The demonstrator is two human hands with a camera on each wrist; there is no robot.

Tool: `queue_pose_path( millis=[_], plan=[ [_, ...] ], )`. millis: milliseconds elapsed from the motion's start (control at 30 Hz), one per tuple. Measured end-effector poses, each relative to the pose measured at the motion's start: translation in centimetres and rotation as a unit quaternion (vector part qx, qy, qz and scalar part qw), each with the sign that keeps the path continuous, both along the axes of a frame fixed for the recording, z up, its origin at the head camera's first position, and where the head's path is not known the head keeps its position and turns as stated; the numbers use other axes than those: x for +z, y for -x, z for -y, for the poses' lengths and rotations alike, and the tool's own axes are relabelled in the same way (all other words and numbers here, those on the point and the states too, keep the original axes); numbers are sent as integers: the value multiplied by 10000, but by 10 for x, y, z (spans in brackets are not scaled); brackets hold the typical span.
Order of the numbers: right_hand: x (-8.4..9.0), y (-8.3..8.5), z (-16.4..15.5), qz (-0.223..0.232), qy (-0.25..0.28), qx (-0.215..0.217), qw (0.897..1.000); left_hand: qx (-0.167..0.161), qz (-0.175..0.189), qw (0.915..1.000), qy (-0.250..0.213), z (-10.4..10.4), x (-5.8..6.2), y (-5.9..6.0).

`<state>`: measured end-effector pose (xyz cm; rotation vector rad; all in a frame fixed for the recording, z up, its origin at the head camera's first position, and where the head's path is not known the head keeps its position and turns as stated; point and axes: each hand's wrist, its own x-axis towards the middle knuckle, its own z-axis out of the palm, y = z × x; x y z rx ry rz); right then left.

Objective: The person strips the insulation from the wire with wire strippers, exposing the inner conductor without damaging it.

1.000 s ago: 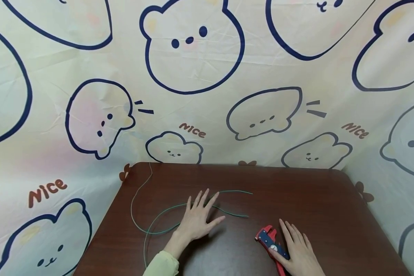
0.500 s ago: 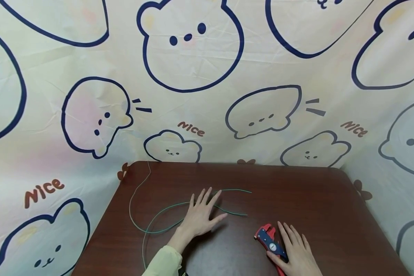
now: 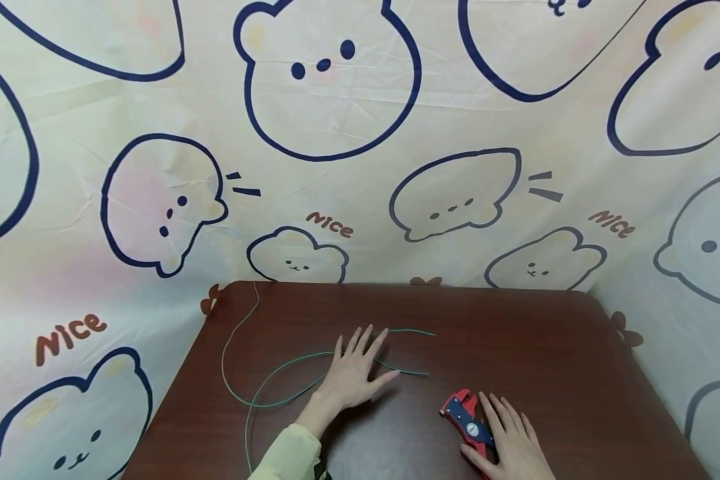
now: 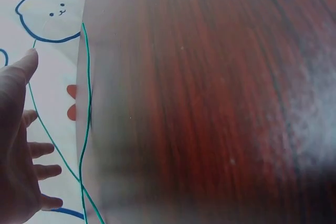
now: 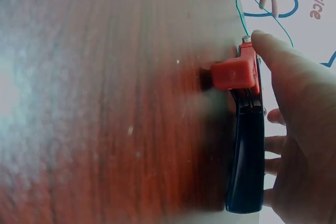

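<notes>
My left hand is spread, fingers straight, over a thin green wire that loops across the brown table. Two ends of the wire come out to the right of it. Whether the palm touches the wire is hidden. In the left wrist view the fingers stand apart and hold nothing. Beside my right hand lies a red and dark blue wire stripper. In the right wrist view its dark handle lies in front of my extended fingers, with the thumb near the red head. Contact there cannot be told.
A brown wooden table bears everything. Behind it and at both sides hangs a pale curtain printed with bear outlines. One wire strand runs up to the table's far left edge, another toward the near side.
My left hand has shifted slightly to the right above the wire. The right hand has drawn back a little toward me along the wire stripper, which stays in place.
</notes>
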<state>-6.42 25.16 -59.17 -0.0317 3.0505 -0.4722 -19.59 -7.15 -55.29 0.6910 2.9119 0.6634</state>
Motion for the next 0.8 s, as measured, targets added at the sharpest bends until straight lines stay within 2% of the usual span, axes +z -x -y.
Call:
queue_pose_path(
  millis=[200,600,800],
  plan=[
    [2,-3,1,175,78,-37,9998,23,-36,10000,86,-4,0,1],
    [2,-12,5,4,-4,-4,10000,-6,-108,9999,84,-15,6,5],
    [5,-14,6,168,-32,-78,9998,-47,-221,9997,79,-25,12,11]
  ],
)
